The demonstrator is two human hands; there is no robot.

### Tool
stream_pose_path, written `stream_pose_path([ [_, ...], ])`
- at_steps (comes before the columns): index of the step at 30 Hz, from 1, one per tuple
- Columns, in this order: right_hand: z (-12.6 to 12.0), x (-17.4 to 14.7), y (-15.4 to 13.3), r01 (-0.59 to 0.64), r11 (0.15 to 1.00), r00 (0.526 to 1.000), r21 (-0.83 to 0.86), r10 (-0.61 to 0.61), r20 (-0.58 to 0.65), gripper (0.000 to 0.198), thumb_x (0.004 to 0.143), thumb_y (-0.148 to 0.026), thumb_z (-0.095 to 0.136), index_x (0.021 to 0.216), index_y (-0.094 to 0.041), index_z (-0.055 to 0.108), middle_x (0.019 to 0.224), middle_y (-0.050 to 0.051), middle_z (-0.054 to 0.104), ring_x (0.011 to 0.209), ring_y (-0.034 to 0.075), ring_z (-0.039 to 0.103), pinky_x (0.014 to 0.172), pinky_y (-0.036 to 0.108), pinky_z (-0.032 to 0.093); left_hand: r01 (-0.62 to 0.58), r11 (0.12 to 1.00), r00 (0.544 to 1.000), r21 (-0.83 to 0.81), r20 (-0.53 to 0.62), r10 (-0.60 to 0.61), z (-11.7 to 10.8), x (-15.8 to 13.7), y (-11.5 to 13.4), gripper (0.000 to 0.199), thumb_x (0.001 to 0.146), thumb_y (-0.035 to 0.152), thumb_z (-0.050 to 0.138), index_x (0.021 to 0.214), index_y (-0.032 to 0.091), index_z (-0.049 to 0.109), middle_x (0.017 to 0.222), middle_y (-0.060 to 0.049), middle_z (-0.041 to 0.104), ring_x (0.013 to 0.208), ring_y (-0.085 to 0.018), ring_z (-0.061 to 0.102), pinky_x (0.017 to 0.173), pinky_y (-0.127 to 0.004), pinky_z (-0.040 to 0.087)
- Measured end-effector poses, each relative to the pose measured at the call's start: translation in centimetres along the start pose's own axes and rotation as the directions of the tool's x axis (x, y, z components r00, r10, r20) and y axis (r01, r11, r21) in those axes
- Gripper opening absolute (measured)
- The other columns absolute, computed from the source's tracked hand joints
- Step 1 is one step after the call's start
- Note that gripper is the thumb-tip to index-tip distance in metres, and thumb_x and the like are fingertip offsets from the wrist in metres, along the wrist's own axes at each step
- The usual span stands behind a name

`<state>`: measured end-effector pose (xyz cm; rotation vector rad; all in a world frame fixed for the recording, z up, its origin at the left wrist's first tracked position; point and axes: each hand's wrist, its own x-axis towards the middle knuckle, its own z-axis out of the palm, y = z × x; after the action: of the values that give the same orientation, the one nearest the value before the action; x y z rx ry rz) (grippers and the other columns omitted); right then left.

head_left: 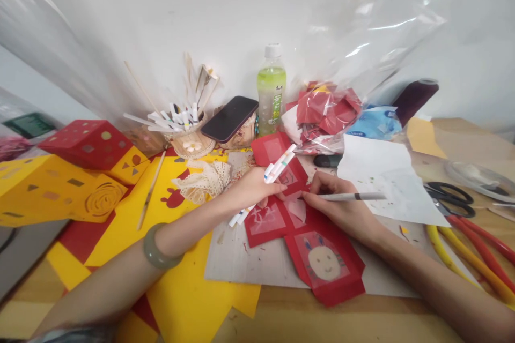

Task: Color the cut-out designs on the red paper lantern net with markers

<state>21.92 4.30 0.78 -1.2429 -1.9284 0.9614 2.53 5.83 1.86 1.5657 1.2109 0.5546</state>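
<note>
A red paper cut-out [277,225], shaped like an unfolded box, lies on a pale board. Its panels carry lighter patches, one with a rabbit face drawing [324,262]. My left hand [257,188] is closed around several white markers [279,164] with coloured bands, their ends sticking out above and below, and it rests over the cut-out's left part. In my right hand [336,203] a white marker with a dark band [362,196] is pinched, lying nearly level. Its tip end is at the cut-out's middle panel, mostly hidden by the fingers. A bracelet [155,246] circles my left wrist.
Yellow paper [189,278] lies at left beside decorated boxes [84,144]. Behind stand a basket of markers [195,139], a phone [231,118], a drink bottle [272,91] and a plastic bag of red paper [325,112]. Scissors [450,195] and white paper [382,177] lie right.
</note>
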Motion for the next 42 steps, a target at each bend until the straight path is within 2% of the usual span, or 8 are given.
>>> stream_pose_path([
  [11,0.15,0.06,-0.22,-0.007,1.0,0.999,-0.002,0.007,0.049,0.021,0.074,-0.023,0.054,0.057,-0.018,0.043,0.057,-0.003,0.047,0.054,0.01,0.041,0.048,0.023,0.032,0.018,1.0,1.0,-0.011,0.001,-0.018,0.14,0.28,-0.35,0.016,0.075,0.028,0.054,0.071,0.012,0.057,0.037,0.006,0.044,0.032,-0.006,0.04,0.035,-0.016,0.03],
  [18,0.14,0.01,0.07,-0.02,1.0,0.998,-0.024,0.021,0.051,0.021,0.075,-0.025,0.053,0.059,-0.018,0.042,0.058,-0.003,0.047,0.054,0.01,0.042,0.048,0.023,0.032,-0.008,0.999,1.0,-0.052,0.012,0.009,0.2,0.27,-0.22,0.012,0.075,0.025,0.054,0.071,0.013,0.055,0.061,-0.001,0.062,0.032,-0.004,0.04,0.034,-0.017,0.031],
  [25,0.22,0.09,-0.12,-0.028,0.999,0.999,-0.026,0.029,0.033,0.02,0.075,-0.024,0.054,0.059,-0.018,0.042,0.057,-0.003,0.046,0.053,0.01,0.041,0.047,0.022,0.031,0.0,1.0,1.0,-0.03,0.017,0.001,0.13,0.2,-0.11,0.015,0.076,0.025,0.053,0.069,0.012,0.057,0.038,0.006,0.045,0.033,-0.005,0.039,0.036,-0.016,0.031],
  [30,0.17,0.05,-0.12,-0.033,0.999,0.999,-0.021,0.034,0.03,0.021,0.075,-0.025,0.053,0.059,-0.019,0.041,0.056,-0.003,0.045,0.052,0.01,0.041,0.047,0.022,0.031,0.012,1.0,1.0,-0.021,0.009,-0.012,0.14,0.33,-0.27,0.017,0.075,0.025,0.053,0.067,0.011,0.057,0.049,0.001,0.055,0.032,-0.004,0.039,0.034,-0.016,0.03],
  [34,0.18,0.09,-0.06,-0.025,0.999,0.999,-0.044,0.026,0.03,0.021,0.075,-0.025,0.053,0.059,-0.019,0.041,0.057,-0.003,0.045,0.053,0.01,0.041,0.047,0.023,0.031,0.002,1.0,1.0,-0.009,0.02,-0.002,0.1,0.4,-0.41,0.018,0.075,0.026,0.053,0.066,0.011,0.058,0.047,0.001,0.055,0.032,-0.004,0.039,0.034,-0.016,0.03],
  [38,0.18,0.12,0.03,-0.022,0.999,1.0,-0.034,0.022,0.007,0.021,0.075,-0.023,0.052,0.059,-0.019,0.04,0.057,-0.003,0.044,0.053,0.01,0.04,0.047,0.023,0.031,-0.002,0.999,1.0,-0.044,0.012,0.002,0.12,0.44,-0.59,0.014,0.074,0.025,0.054,0.07,0.012,0.054,0.064,-0.004,0.064,0.032,-0.003,0.04,0.034,-0.016,0.031],
  [42,0.17,0.08,0.05,-0.024,0.999,0.999,-0.032,0.025,0.02,0.021,0.075,-0.023,0.052,0.059,-0.019,0.04,0.057,-0.003,0.045,0.053,0.01,0.041,0.047,0.023,0.031,-0.005,0.998,1.0,-0.056,0.014,0.005,0.13,0.34,-0.49,0.014,0.074,0.026,0.054,0.07,0.013,0.052,0.062,-0.004,0.063,0.032,-0.003,0.04,0.034,-0.016,0.031],
])
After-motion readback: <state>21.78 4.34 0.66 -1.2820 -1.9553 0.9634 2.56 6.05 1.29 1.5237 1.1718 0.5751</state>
